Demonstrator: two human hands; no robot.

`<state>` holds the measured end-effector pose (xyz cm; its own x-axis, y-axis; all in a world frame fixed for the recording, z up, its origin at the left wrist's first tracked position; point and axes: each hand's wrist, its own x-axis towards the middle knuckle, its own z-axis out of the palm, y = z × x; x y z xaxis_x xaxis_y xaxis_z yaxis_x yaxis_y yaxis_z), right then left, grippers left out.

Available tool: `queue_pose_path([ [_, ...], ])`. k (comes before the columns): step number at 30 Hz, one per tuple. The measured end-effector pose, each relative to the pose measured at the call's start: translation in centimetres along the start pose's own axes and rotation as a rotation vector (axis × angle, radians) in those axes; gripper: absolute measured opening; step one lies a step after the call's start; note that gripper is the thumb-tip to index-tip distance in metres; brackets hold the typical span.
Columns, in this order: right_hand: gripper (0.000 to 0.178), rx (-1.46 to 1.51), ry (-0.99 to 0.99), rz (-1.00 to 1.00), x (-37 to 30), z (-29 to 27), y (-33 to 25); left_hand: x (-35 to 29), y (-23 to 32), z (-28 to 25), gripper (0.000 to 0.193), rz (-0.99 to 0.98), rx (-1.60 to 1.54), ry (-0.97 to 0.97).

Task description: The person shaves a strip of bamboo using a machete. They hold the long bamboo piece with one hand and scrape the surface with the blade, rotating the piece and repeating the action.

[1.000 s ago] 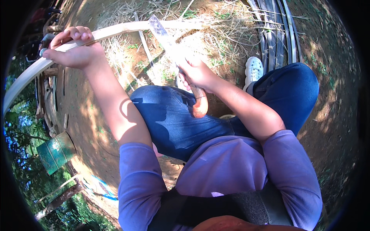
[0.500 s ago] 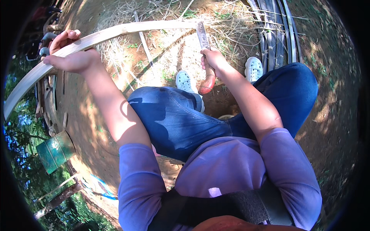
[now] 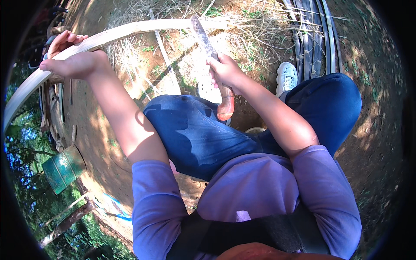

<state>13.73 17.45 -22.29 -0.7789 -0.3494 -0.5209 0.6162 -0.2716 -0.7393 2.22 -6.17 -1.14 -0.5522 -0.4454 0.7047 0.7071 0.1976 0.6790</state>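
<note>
A long, pale bamboo strip (image 3: 123, 34) runs from the far left, past my left hand, to the upper middle. My left hand (image 3: 78, 62) holds it palm up, with the thumb on the near side and the fingers curled at the far side. Gripped in my right hand (image 3: 226, 73) is a machete-like knife (image 3: 203, 40) with a curved reddish-brown wooden handle. Its worn, dark-spotted blade slants up and to the left, with the tip end over the strip. Whether the edge bites into the wood I cannot tell.
Pale shavings (image 3: 264, 39) litter the ground ahead. Several long dark strips (image 3: 310, 39) lie at the upper right. A thin slat (image 3: 164, 52) lies beyond my left knee. A green metal drum (image 3: 64, 169) and wooden poles (image 3: 67, 223) are at the left.
The knife in my right hand has moved left along the strip, and its handle has come closer to me. My left hand and the strip have shifted slightly left and away.
</note>
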Motion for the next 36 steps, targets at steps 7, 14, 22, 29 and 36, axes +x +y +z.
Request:
queue_pose_path([
  [7,0.018,-0.005,-0.126,-0.086,-4.2,2.5,-2.5,-0.2,0.3,1.0,0.082,0.004,0.066,-0.008],
  [14,0.020,-0.042,-0.277,-0.200,-6.6,4.1,-4.7,-0.7,0.3,0.6,0.083,-0.005,0.089,0.014],
  [22,0.022,-0.024,0.141,0.070,-0.6,-0.5,-0.2,-1.1,0.4,-0.4,0.083,0.011,0.109,0.022],
  [29,0.021,-0.024,0.021,0.024,-0.6,-0.1,-0.3,-1.3,0.8,0.6,0.083,0.046,0.093,-0.022],
  [36,0.020,0.001,-0.079,-0.046,-3.8,2.1,-1.8,-1.0,0.8,1.3,0.082,0.051,0.094,-0.007],
])
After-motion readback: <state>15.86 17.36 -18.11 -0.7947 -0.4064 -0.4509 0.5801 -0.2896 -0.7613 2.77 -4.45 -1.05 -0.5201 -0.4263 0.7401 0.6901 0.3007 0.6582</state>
